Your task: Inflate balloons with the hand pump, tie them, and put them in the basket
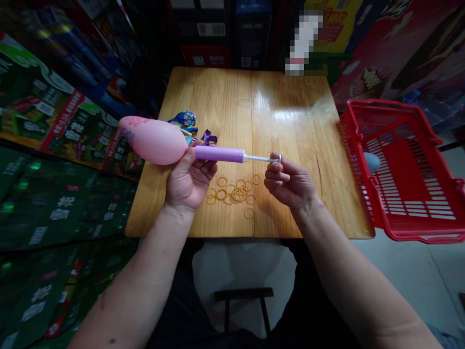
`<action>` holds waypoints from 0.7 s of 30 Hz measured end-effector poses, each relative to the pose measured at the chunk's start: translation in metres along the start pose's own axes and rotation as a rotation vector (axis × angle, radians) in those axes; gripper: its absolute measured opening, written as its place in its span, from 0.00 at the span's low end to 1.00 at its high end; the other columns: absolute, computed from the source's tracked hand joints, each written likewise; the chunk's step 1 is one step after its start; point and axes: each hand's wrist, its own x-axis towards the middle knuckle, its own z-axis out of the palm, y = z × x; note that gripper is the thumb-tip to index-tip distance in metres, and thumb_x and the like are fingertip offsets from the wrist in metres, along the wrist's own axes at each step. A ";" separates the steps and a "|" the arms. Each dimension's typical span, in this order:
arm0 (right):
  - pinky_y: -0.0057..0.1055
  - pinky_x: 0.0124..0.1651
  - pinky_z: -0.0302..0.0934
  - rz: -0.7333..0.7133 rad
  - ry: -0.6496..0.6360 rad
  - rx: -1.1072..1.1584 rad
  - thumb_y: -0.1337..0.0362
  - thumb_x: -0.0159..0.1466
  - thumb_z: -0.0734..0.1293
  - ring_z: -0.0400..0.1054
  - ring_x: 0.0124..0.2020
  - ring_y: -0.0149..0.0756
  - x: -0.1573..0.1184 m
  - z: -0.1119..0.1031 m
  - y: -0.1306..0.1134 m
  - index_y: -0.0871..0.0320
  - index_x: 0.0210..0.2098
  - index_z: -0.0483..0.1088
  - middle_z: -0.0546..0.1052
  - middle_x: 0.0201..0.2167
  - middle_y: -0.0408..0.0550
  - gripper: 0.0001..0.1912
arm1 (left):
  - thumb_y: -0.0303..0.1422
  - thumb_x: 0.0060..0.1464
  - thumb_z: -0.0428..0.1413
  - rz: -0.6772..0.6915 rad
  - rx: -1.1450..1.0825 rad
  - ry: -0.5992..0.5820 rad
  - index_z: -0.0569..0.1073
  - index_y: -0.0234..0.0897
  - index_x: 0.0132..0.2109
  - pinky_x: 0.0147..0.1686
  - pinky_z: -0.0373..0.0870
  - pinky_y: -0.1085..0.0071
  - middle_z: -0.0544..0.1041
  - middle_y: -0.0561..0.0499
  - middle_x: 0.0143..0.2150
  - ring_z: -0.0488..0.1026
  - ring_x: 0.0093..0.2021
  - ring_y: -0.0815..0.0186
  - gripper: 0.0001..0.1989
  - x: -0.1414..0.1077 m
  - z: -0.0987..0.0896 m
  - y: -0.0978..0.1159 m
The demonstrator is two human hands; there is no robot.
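Observation:
A partly inflated pink balloon [158, 141] with a printed pattern at its far end sits on the nozzle end of a purple balloon pump [220, 154]. My left hand [189, 177] is closed around the join, thumb pressed at the balloon's neck, so the nozzle is hidden. The pump's white rod is drawn out to the right, and my right hand [288, 179] grips its end handle. Several yellow rubber bands [238, 194] lie on the table below the pump. Uninflated balloons [186, 118], blue and purple among them, lie behind my left hand.
The wooden table [290, 121] stands before me. At its right is a red basket [392, 228] with a light blue balloon [372, 162] inside. Green cartons [54, 213] are stacked along the left, and boxes [205, 31] stand behind the table. A stool [243, 293] shows below.

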 end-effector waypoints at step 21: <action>0.19 0.23 0.55 0.038 -0.030 -0.021 0.68 0.70 0.68 0.53 0.18 0.20 0.003 -0.001 0.009 0.57 0.41 0.74 0.72 0.24 0.36 0.02 | 0.43 0.60 0.65 -0.015 0.023 -0.046 0.80 0.46 0.52 0.41 0.79 0.70 0.84 0.49 0.51 0.83 0.46 0.61 0.15 -0.004 0.000 0.001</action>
